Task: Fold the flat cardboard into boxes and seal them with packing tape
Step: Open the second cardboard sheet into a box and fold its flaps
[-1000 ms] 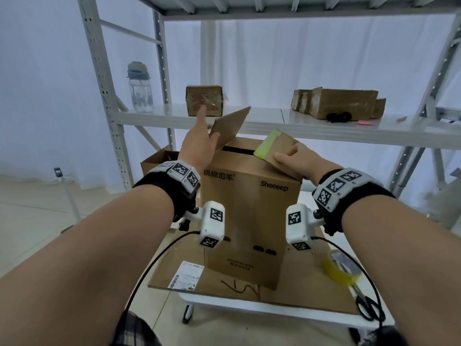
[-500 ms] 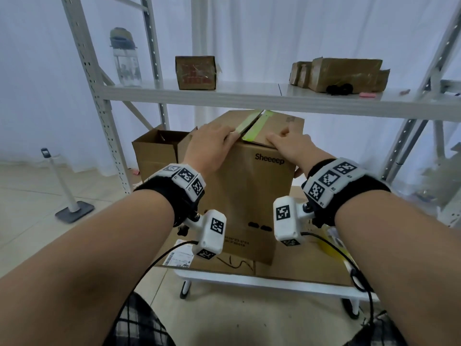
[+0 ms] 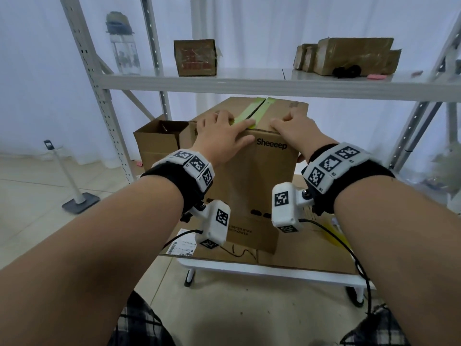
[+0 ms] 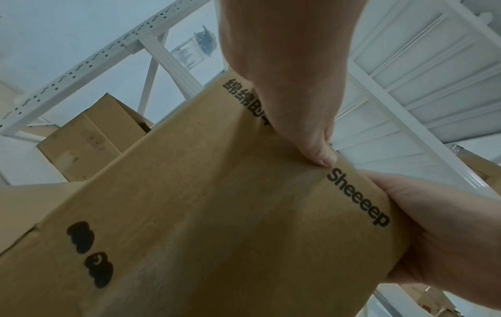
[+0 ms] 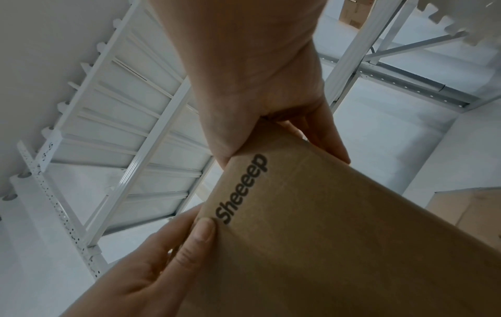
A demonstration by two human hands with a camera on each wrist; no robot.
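A tall brown cardboard box [image 3: 252,186] printed "Sheeeep" stands upright on flat cardboard [image 3: 306,250]. Its two top flaps lie down and meet at a seam edged with green tape strips [image 3: 259,109]. My left hand [image 3: 222,136] presses flat on the left flap with its fingers spread, and its thumb [image 4: 320,154] lies along the front top edge. My right hand [image 3: 294,131] wraps over the box's front right corner, fingers curled on the right flap. Both wrist views show the box's front face [image 5: 325,236] from below.
The flat cardboard lies on a white table [image 3: 249,268]. A bit of yellow tape roll [image 3: 334,237] shows behind my right wrist. An open box [image 3: 159,141] stands behind on the left. The metal shelf [image 3: 224,82] above carries small boxes and a bottle.
One second ago the left flap stood up and the right flap was half down. Both flaps have since been pushed shut, and my hands now press near the front edge.
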